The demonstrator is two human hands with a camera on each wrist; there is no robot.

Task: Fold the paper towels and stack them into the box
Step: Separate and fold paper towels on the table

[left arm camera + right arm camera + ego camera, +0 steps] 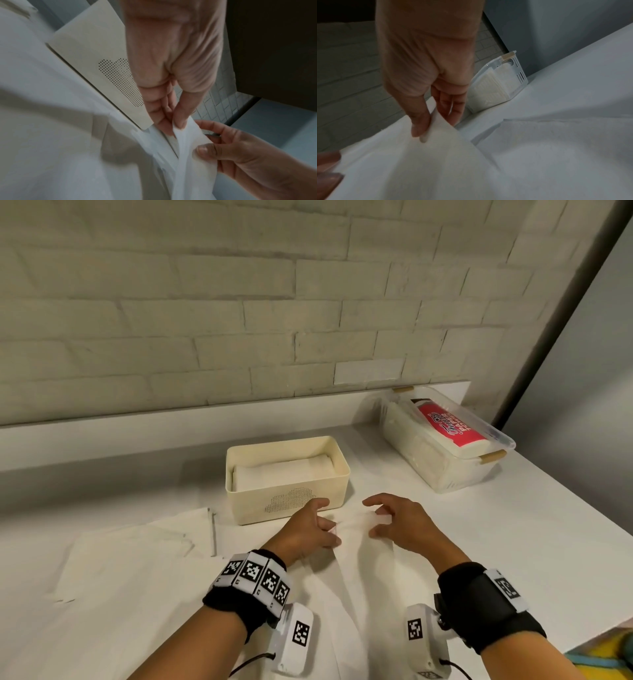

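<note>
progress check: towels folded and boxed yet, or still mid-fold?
Mid-fold. Done: folded towels already lie in the cream box. In hand: left hand and right hand both pinch the far edge of one paper towel, lifted off the counter. Left: finish this fold, box it, then the sheets spread at left.

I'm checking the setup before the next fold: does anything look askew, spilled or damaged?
Nothing stands out. Both hands, left hand and right hand, pinch the paper towel; the cream box stands upright with folded towels lying flat inside.
</note>
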